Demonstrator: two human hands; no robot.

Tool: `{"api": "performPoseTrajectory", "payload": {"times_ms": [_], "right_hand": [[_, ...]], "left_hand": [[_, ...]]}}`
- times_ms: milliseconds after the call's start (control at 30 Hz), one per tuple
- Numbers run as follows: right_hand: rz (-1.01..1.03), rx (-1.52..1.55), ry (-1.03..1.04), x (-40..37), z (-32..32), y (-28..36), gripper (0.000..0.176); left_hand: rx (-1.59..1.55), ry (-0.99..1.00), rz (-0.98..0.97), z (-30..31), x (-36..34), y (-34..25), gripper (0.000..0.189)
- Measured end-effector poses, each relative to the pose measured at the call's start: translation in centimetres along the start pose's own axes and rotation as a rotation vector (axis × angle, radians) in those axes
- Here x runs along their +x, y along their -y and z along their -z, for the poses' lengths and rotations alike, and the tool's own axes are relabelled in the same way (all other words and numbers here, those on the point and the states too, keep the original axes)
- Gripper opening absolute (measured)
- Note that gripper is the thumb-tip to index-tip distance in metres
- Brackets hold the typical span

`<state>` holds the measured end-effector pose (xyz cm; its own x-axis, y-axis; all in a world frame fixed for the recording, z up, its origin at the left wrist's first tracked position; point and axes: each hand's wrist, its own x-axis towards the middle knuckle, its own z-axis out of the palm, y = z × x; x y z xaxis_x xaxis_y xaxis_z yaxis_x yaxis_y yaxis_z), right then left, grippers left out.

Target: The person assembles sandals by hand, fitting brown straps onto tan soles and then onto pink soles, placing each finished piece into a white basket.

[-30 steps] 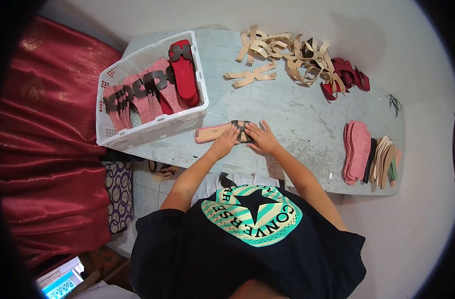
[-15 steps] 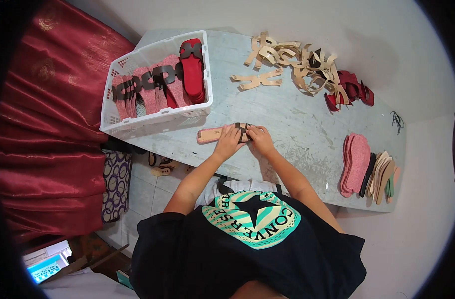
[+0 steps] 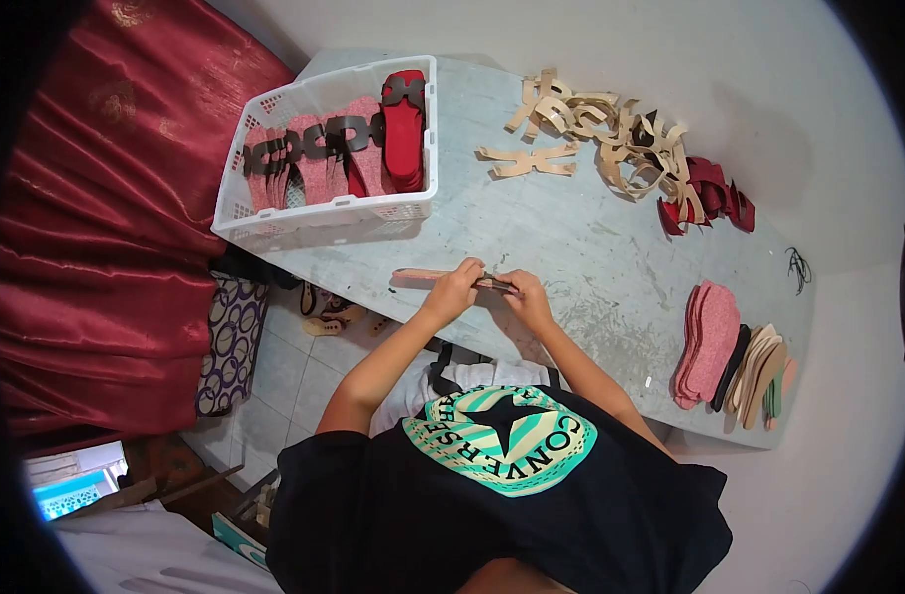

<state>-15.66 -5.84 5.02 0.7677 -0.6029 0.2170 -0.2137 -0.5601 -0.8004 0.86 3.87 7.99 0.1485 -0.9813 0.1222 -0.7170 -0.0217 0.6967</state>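
Just above the near edge of the table, a sandal sole [image 3: 420,274] with a dark strap [image 3: 492,283] is turned on its side, so it shows as a thin strip. My left hand [image 3: 458,288] grips it around its middle, fingers closed. My right hand [image 3: 525,295] pinches the strapped end between thumb and fingers. The far face of the sole is hidden from me. Beyond my hands, a beige cut-out strap [image 3: 529,160] lies flat on the grey table [image 3: 472,228].
A white plastic basket [image 3: 324,220] at the back left holds pink and red sandals with dark straps. Beige straps [image 3: 621,139] and dark red straps [image 3: 715,193] are heaped at the back right. Pink soles [image 3: 708,342] and thinner beige soles [image 3: 759,371] lie at right.
The sandal was lying flatter with its top face showing; now it is tipped onto its edge. My fingers have moved from on top of the strap to its sides. The camera view has shifted slightly.
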Motion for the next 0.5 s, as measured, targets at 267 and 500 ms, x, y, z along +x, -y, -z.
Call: {"api": "performPoseTrajectory", "payload": {"times_ms": [267, 500], "right_hand": [[0.112, 0.256, 0.092, 2.4, 2.6, 5.3, 0.026], [0.107, 0.438, 0.141, 4.2, 3.5, 8.6, 0.022]], "left_hand": [[-0.237, -0.142, 0.110, 3.7, -1.9, -1.9, 0.032], [-0.292, -0.138, 0.171, 8.4, -2.9, -5.5, 0.033]]}}
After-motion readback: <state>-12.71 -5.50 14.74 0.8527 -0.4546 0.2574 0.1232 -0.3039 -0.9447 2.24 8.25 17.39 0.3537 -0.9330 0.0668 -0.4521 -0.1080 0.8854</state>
